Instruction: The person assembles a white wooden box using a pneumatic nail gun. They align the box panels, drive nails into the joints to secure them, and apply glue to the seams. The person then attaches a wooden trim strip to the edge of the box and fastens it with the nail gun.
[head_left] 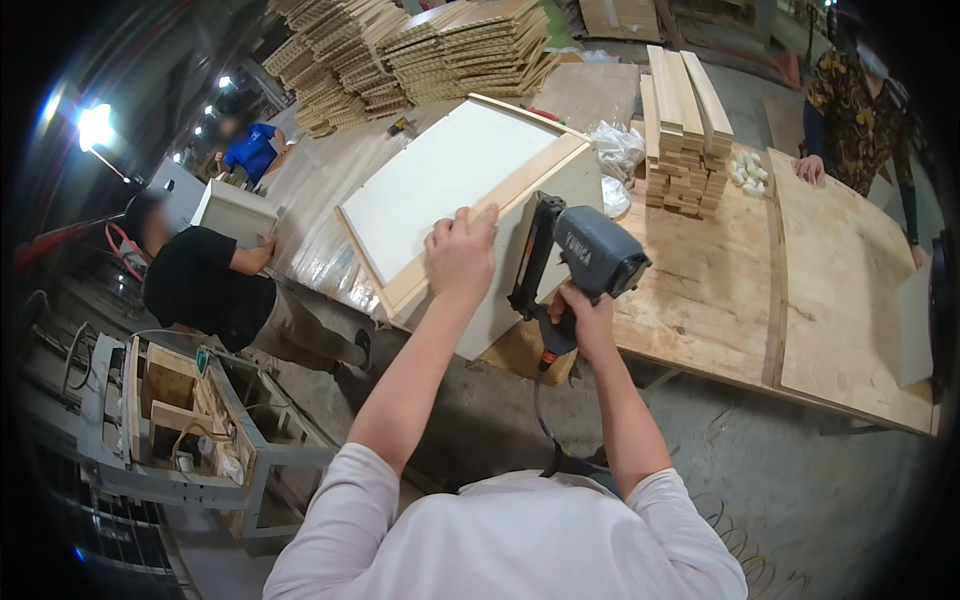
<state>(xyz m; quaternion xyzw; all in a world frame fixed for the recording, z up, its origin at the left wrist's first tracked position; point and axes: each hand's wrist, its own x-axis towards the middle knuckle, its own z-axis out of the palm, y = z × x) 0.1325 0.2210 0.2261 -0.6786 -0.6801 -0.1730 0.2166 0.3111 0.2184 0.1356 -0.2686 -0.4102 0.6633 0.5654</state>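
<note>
One white wooden box [470,190] lies tilted at the near edge of the tabletop [700,300]. The left hand [460,255] presses on its frame, fingers curled over the rim. The right hand [585,320] has its fingers wrapped tight around the handle of one grey nail gun [580,260], whose nose touches the box side. One stack of wood strips [685,130] stands behind. The gun's hose drops out of sight below.
</note>
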